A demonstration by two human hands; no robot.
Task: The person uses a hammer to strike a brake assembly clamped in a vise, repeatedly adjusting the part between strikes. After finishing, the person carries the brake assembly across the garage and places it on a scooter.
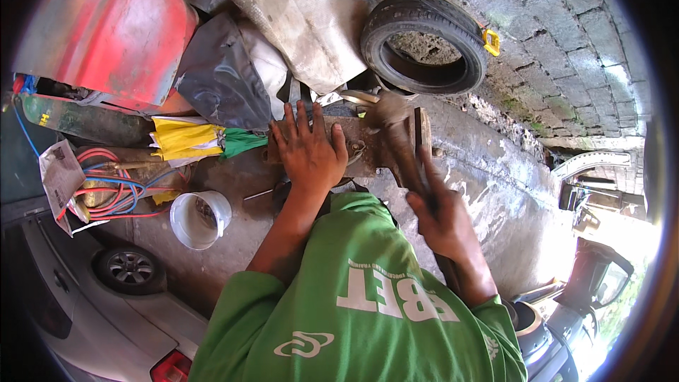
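Note:
My left hand [311,155] lies with fingers spread on a rusty brown metal piece [365,163] in the middle of the view, just above my green shirt. My right hand [442,216] grips the long handle of a hammer [389,117], whose head is motion-blurred over the metal piece, right of my left hand. An upright flat bar [423,127] stands at the piece's right edge. A yellow, white and green folded cloth [180,138] sits left of my left hand.
A white bucket [182,223], coiled hoses [120,191], a red metal body [106,28] and a green cylinder [71,117] are at left. A tyre [467,49] lies above, by paving. A parked car [78,311] is lower left, motorcycles [587,283] lower right.

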